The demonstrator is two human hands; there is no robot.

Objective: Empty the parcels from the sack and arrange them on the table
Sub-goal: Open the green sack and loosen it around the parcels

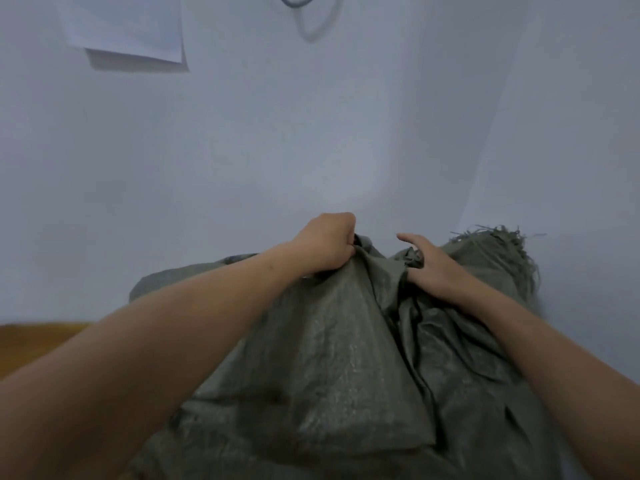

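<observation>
Bare forearms; bare left hand (325, 244), right hand (431, 266).

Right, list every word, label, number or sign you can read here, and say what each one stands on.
No text can be read anywhere in this view.
White paper sheet on the pale wall: looks blank, no print visible.
Grey-green woven sack: no label or print on the side that shows.
</observation>
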